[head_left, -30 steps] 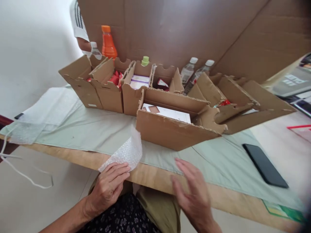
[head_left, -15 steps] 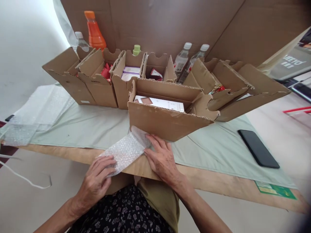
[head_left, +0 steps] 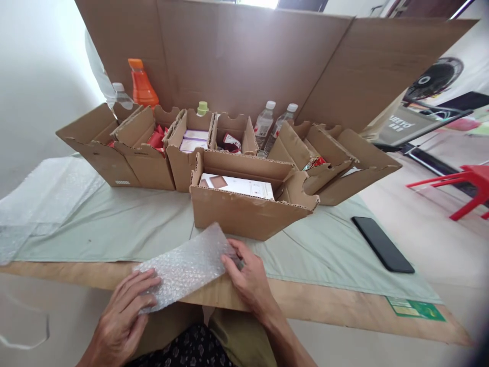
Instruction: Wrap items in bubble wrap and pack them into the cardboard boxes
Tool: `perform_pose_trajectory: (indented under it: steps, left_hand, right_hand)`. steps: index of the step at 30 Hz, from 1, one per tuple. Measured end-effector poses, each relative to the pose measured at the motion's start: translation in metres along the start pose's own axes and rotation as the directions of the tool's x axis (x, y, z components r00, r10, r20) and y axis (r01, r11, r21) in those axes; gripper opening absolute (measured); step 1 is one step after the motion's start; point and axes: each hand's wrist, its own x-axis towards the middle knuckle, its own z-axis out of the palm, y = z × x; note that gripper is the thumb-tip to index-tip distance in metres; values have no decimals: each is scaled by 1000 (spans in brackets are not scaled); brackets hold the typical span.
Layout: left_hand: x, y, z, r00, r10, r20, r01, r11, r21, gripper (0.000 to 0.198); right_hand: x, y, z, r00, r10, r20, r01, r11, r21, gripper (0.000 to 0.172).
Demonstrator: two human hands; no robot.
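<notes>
A small sheet of bubble wrap lies spread over the near edge of the table. My left hand grips its lower left end with curled fingers. My right hand pinches its right end, close to the front of a cardboard box that holds a flat white package.
A row of open cardboard boxes with packets stands behind, with an orange bottle and clear bottles against a tall cardboard wall. A black phone lies on the pale green cloth at right. More bubble wrap lies at left.
My right hand came up from below the table edge and took the right end of the bubble wrap. The curled sheet was pulled flat between both hands.
</notes>
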Motion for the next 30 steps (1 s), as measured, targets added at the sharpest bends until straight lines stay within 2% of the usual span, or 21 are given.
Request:
perform_pose_trajectory:
  steps: [3,5,9,12,13,15,18,20,22,25,27,28,30]
  left_hand:
    - [20,0,8,999,-1,-39,1,1000,1,33]
    - [41,3,18,1000,19,-20,-19,1000,-5,36]
    - [72,11,31,985,44,168,-46,999,7,37]
    - [80,22,31,979,12,205,-10,1000,-9,38]
    - [81,27,31,981,-2,195,6,1000,-17,39]
    - [84,36,34,980,-18,196,26,999,-38,39]
    - [88,42,44,953,21,303,-2,998,-63,33]
    - [87,38,51,925,50,377,-24,997,-74,28]
    - [83,30,54,913,59,404,-27,996,-86,27]
    - [73,21,55,923,61,380,-27,995,-94,31]
    - [68,20,57,934,63,351,-36,996,-84,33]
    - [66,20,58,938,66,341,-41,996,-79,34]
    - [65,22,59,940,76,332,-55,996,-71,35]
  right_hand:
    - [-37,6,-18,961,-56,-271,34,996,-85,26]
    - [-60,17,-32,920,-50,-389,-29,981,-193,31]
    - [-84,40,-54,917,60,-395,-211,912,-352,46]
    - [-85,42,-60,873,-23,-488,-226,867,-445,45]
    - [-83,38,-59,867,-84,-491,-185,861,-474,42]
    - [-74,27,-49,898,-183,-401,-45,867,-496,37]
    - [-64,12,-27,967,-233,-106,161,876,-456,30]
    - [-67,15,-20,974,-225,24,211,866,-453,26]
    - [-79,29,-27,976,-219,-3,189,849,-494,24]
    - [-104,56,-55,959,-205,-195,57,815,-576,20]
    - [-116,65,-72,939,-210,-272,3,798,-603,18]
    - [-118,66,-77,936,-221,-275,11,798,-603,18]
    - [-116,61,-81,945,-262,-198,96,798,-595,27]
